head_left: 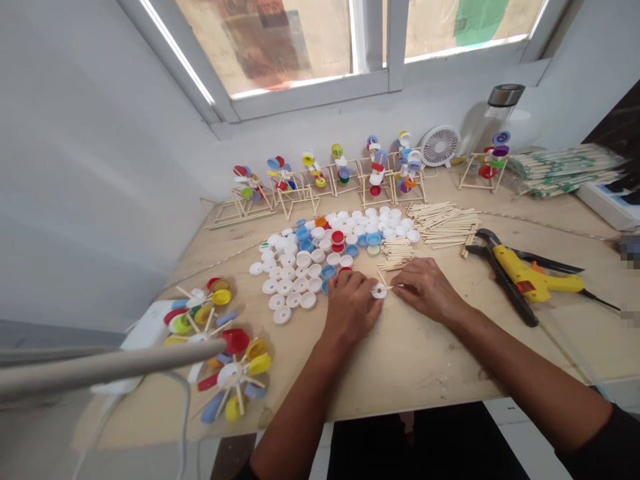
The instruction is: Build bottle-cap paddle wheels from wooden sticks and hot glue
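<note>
Left hand: the left hand has its fingers curled narrow, thumb and index finger at the near-left rim of the workpiece, apparently to steady it.
Right hand: the right hand pinches a thin, pale wooden stick, tip toward the workpiece; the fingertip grip presumably serves fine alignment.
Workpiece: a round white plastic cap with a central hole sits between both hands, low over the table. A second stick extends from its far side; attachment cannot be determined.
Arm pose: both forearms reach in from the near edge and converge, backs of the hands upward.
Short-stick stock: a stack of short, pale wooden sticks lies just beyond the hands, probably for quick pickup.
Cap stock: loose white, blue and red plastic caps spread beyond and left of the left hand.
Glue gun: a yellow-and-black glue gun rests right of the right hand, apart from the loose parts, likely for clearance.
Wheels: spoked wheels of coloured caps and sticks lie at left.
</note>
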`<state>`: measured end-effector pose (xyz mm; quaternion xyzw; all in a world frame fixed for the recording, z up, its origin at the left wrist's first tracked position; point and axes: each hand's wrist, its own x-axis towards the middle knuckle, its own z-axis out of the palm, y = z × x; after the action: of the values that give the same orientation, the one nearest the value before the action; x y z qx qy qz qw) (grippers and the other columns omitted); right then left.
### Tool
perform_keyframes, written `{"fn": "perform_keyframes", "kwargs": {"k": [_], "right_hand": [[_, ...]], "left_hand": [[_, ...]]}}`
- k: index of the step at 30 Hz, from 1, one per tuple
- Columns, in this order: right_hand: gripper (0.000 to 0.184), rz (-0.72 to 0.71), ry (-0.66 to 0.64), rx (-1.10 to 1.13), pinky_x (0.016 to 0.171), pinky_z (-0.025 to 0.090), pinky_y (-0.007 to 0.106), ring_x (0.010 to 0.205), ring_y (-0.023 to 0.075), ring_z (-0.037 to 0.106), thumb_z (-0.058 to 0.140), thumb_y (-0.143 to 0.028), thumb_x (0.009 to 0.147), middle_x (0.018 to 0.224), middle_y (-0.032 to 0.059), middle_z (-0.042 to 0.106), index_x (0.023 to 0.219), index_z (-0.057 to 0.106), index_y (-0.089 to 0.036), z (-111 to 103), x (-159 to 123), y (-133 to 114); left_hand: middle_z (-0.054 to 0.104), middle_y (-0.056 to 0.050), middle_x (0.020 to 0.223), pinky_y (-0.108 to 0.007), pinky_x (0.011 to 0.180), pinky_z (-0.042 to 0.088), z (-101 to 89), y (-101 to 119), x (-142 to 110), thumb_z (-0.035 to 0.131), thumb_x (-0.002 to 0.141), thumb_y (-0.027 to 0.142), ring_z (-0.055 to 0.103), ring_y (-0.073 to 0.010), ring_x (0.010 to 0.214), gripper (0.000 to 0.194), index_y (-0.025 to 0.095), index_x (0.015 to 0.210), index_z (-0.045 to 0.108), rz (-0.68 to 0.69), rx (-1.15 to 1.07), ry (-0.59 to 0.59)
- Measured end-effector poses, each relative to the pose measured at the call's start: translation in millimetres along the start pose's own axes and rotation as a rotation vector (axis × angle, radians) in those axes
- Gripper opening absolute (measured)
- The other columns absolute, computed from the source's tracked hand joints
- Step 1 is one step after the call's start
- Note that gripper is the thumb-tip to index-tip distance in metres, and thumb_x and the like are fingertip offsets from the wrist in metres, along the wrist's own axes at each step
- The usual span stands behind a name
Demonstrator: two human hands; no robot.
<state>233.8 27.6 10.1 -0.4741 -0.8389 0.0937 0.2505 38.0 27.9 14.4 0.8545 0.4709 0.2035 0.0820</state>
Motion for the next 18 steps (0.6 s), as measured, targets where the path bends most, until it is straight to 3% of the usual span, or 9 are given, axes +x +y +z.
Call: {"fn": "perform_keyframes", "kwargs": {"k": [18], "right_hand": [[0.014, -0.018, -0.018, -0.005, 0.077, 0.029, 0.033, 0.082, 0.0175, 0.054, 0.054, -0.024, 0.086, 0.077, 0.0031, 0.067, 0.083, 0.067, -0.021, -0.6, 0.7, 0.6]], "left_hand": [[0.062, -0.008, 0.093, -0.044, 0.084, 0.031, 1.4, 0.3, 0.3, 0.059, 0.076, 0.028, 0.048, -0.0273, 0.098, 0.021, 0.022, 0.096, 0.065, -0.022, 0.015, 0.001]]}}
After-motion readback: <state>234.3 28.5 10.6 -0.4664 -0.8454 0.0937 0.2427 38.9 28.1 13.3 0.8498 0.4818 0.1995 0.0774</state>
